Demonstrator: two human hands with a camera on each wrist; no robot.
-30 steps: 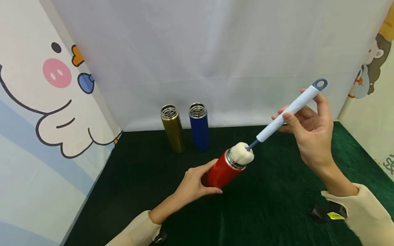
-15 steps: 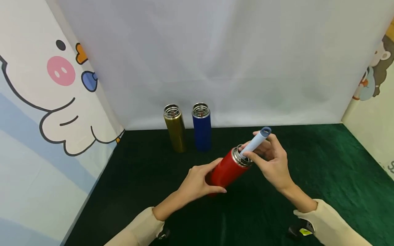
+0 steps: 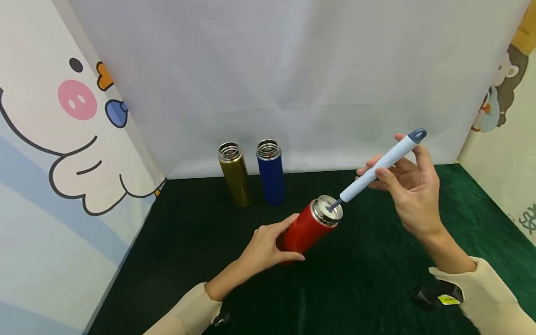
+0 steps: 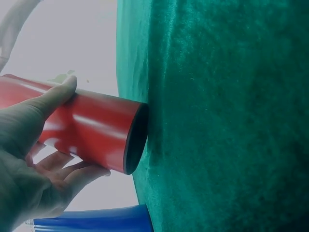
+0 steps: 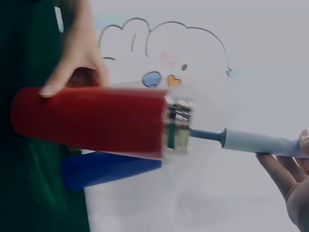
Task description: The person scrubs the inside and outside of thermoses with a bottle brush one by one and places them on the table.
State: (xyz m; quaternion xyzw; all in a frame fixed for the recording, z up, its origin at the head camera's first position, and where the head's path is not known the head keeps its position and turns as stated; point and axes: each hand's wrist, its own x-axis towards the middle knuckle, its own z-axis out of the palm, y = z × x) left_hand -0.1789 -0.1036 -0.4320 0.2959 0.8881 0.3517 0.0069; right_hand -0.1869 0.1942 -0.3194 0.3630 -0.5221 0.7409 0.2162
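My left hand [image 3: 261, 253] grips a red thermos bottle [image 3: 304, 232] around its body. The bottle leans to the right, its steel mouth facing up and right; in the left wrist view its dark base [image 4: 136, 138] is near the green cloth. Between thumb and fingers, my right hand [image 3: 414, 195] holds a bottle brush [image 3: 378, 170] by its pale blue handle. The brush's thin stem enters the bottle's mouth, where a bit of its white sponge head [image 3: 328, 209] shows just inside the rim. In the right wrist view the stem [image 5: 206, 134] runs into the steel neck.
Behind the red bottle, a gold bottle [image 3: 236, 181] and a blue bottle [image 3: 271, 177] stand uncapped on the dark green cloth [image 3: 377, 288]. A white curtain [image 3: 335, 93] hangs at the back, with cartoon-printed panels at both sides.
The right hand pushed the brush deep into the red bottle, then drew it back up and right. The sponge sits lower in the mouth than one second ago. The left hand stays nearly still.
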